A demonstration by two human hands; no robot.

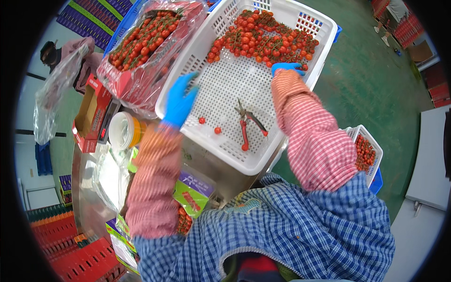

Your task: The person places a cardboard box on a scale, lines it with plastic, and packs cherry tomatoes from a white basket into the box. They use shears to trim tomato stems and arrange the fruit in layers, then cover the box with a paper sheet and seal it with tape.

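Note:
A white perforated plastic crate is in front of me, with vine cherry tomatoes heaped at its far end. My right hand, in a blue glove, is at the near edge of the heap, beside the crate's right wall. Its fingers look stretched out, partly hidden by the sleeve. Over the crate's left wall, my blurred left hand has its gloved fingers apart and nothing in them. Red-handled pruning shears lie on the crate floor with blades parted. Two loose cherry tomatoes are left of them.
A plastic-lined red box of tomatoes stands left of the crate. Nearer are an open red carton, a round tub and printed bags. A smaller tomato crate is low right. Another person handles clear plastic at far left.

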